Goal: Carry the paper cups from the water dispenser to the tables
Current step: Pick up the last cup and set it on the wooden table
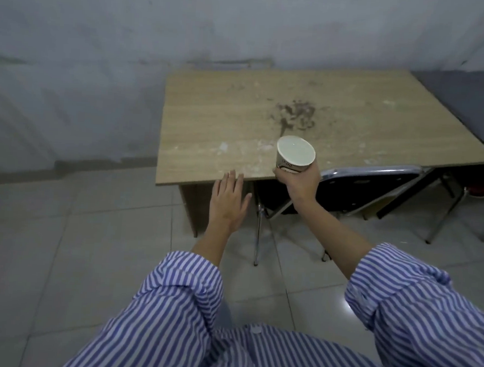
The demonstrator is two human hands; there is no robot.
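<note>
1. Two hands are reaching out ahead of me, both arms showing from rolled blue-and-white striped sleeves [189, 288], with pale floor tiles [61, 243] lying below.
2. Farthest left, my left hand [228, 201] is hanging palm-down with its fingers loosely spread, gripping nothing; its fingertips are lining up with the near edge of the wooden table [210, 124], though I cannot tell whether they are touching it.
3. Moving right, my right hand [299, 179] is wrapping its fingers around the lower part of the paper cup [293, 155], pinching it firmly.
4. That cup is sitting upright in the hand over the table's near edge, its open mouth facing me; I cannot tell whether its base is resting on the wood yet.
5. Beyond the cup, a dark smudge [296, 114] is marking the tabletop.
6. Further right, a folding chair [376, 188] with a dark seat is tucking under the table's near edge, just beside my right wrist.
</note>
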